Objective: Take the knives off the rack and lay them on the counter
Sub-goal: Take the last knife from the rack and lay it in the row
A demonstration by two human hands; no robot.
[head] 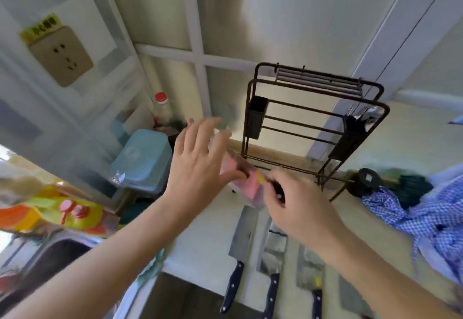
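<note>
- Far left of the black wire rack (315, 128), a beige wall socket (61, 55) sits on the tiled wall with a yellow sticker (41, 26) above it; the print on the sticker is too blurred to read.
- Below the socket, well left of the rack, lies a bright orange and yellow package (50, 213), and under that the edge of a sink (50, 256).
- Left of the rack's foot stands a teal lidded container (142, 161), with a red-capped bottle (161, 107) behind it against the wall.
- The left hand (198, 163) hovers just left of the rack's lower corner, fingers spread wide and loose, the thumb touching the back edge of a knife in pink packaging (246, 183).
- That packaged knife is held in the air in front of the rack's base, tilted; a yellow round label (260, 178) is on the pink card, its writing unreadable.
- The right hand (298, 208), just below the rack's base, has its fingers curled tight around the knife's dark handle.
- On the pale counter (208, 238) below the rack, three cleavers lie side by side, handles toward the viewer: left cleaver (241, 241), middle cleaver (273, 251), right cleaver (309, 268), the last with a yellow band at the handle.
- The rack's slots are empty of knives; a dark cup (258, 115) hangs at its left side and another holder with utensils (355, 128) at its right.
- Right of the rack, a black round object (368, 177) and a blue checked cloth (426, 213) lie on the counter.
</note>
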